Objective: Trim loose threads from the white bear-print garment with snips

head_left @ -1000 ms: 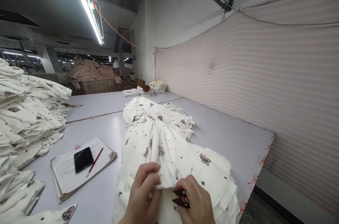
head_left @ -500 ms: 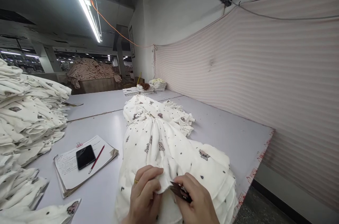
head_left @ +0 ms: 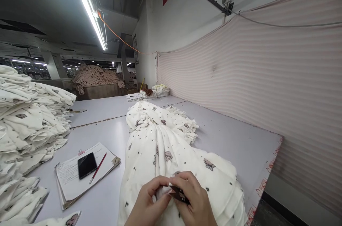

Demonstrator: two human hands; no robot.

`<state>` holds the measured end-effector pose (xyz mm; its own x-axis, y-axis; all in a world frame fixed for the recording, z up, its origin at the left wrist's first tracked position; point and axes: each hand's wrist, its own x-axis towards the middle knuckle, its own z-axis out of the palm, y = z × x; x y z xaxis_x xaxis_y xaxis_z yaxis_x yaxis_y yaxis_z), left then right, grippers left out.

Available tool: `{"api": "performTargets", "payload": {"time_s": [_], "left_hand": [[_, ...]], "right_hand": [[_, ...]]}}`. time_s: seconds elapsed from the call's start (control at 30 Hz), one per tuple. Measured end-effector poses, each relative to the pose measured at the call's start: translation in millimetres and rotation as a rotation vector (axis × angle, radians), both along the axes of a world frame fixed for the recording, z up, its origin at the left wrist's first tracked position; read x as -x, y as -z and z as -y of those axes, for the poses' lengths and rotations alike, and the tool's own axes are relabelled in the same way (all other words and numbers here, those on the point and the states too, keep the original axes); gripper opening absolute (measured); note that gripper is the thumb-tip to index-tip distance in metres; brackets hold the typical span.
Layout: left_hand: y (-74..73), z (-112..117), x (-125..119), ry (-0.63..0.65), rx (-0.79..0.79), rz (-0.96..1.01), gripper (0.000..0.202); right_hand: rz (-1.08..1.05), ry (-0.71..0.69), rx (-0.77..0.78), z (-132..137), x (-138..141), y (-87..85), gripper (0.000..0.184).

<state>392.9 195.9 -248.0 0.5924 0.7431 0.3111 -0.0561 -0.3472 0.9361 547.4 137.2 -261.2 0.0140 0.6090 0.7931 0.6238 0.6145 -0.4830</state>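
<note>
A white printed garment (head_left: 165,147) with small bear motifs lies stretched along the grey table (head_left: 229,137) in front of me. My left hand (head_left: 148,204) pinches a fold of this cloth at its near end, fingers closed. My right hand (head_left: 192,203) is closed on a small dark tool (head_left: 178,194), apparently thread snips, whose tip touches the pinched fold. Both hands meet at the bottom centre of the view.
A tall stack of folded white garments (head_left: 29,119) fills the left. A notepad (head_left: 80,176) with a black phone (head_left: 87,165) and a red pen (head_left: 97,172) lies left of the garment. The table's right edge (head_left: 267,169) drops off beside a striped curtain (head_left: 267,87).
My hands have drawn closer together on the fold, and the dark tool has moved left against the cloth held by my left hand. The view tilted slightly down.
</note>
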Motion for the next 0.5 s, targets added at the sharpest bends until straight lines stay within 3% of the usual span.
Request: {"api": "performTargets", "payload": {"time_s": [0.13,0.27,0.43,0.5], "left_hand": [[-1.3,4,3,-0.056,-0.004,-0.044,0.024],[-9.3,11,-3,-0.073,0.019,-0.033,0.035],[-9.3,11,-9,-0.159,0.066,-0.009,0.036],[-5.9,10,-10,-0.191,0.115,0.053,0.035]], "right_hand": [[0.095,-0.011,-0.06,-4,-4,3.6,0.029],[-0.092,-0.02,0.055,-3,3,-1.3,0.01],[-0.407,-0.044,0.338,1,7,-19.7,0.029],[-0.397,-0.053,0.353,5,3,-23.3,0.027]]}}
